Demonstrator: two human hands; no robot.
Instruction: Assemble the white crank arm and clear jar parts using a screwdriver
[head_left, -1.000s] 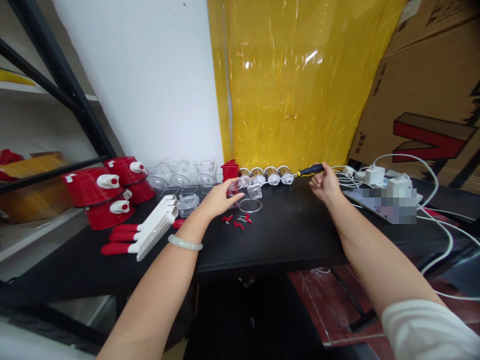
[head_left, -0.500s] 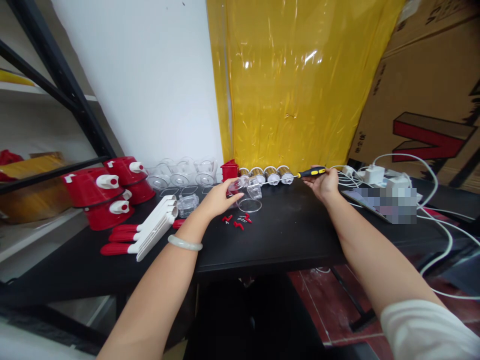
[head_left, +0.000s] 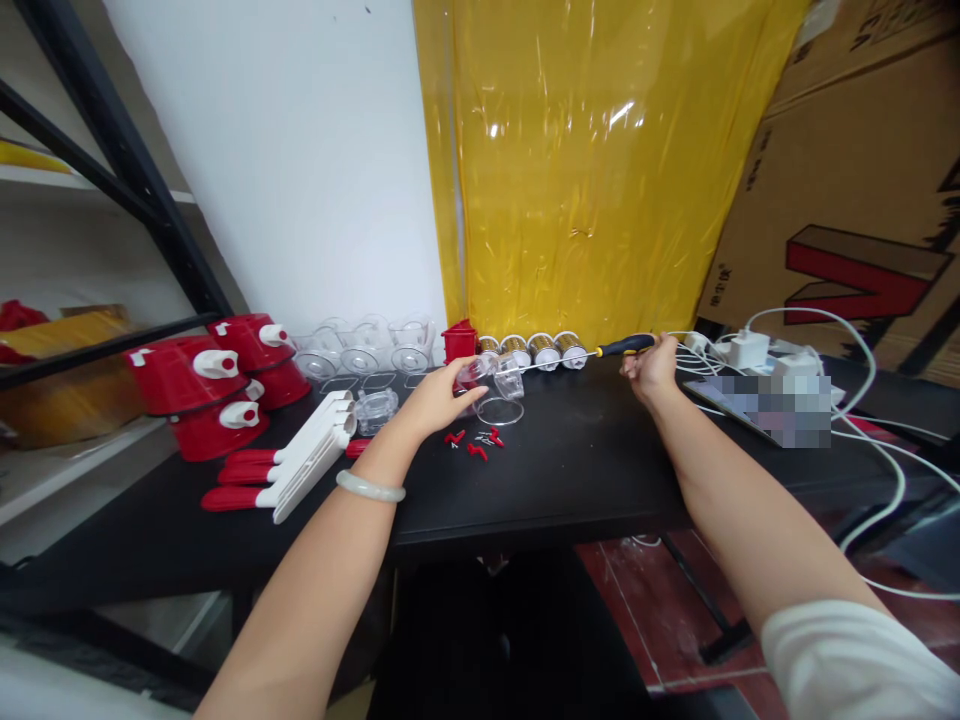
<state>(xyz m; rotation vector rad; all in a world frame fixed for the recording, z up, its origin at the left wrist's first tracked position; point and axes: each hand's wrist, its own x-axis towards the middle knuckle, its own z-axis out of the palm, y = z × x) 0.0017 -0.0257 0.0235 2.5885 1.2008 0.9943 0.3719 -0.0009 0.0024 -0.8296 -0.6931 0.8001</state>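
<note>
My left hand [head_left: 442, 396] is closed around a clear plastic part [head_left: 508, 378] above the black table. My right hand [head_left: 651, 366] grips the rear of a black-and-yellow screwdriver [head_left: 624, 346], held almost level. Its long shaft points left and meets the clear part; the exact contact is too small to make out. A clear ring [head_left: 500, 411] shows just below the part. Several small red pieces [head_left: 477, 451] and tiny metal bits lie in front of my left hand. Behind the shaft, several gold-and-white cylinders [head_left: 543, 351] stand in a row beside a red container [head_left: 460, 341].
Stacked red housings [head_left: 187, 375] with white knobs stand at the left of the black table [head_left: 570, 470]. White pieces with red handles [head_left: 307, 455] lie nearer. Clear cups [head_left: 364, 347] line the wall. A tablet [head_left: 757, 408] and white cables [head_left: 874, 370] are at the right.
My right hand has shifted slightly and its fingers have curled in more at the handle's end. The screwdriver handle has rotated, showing less yellow. My left hand has stayed in place.
</note>
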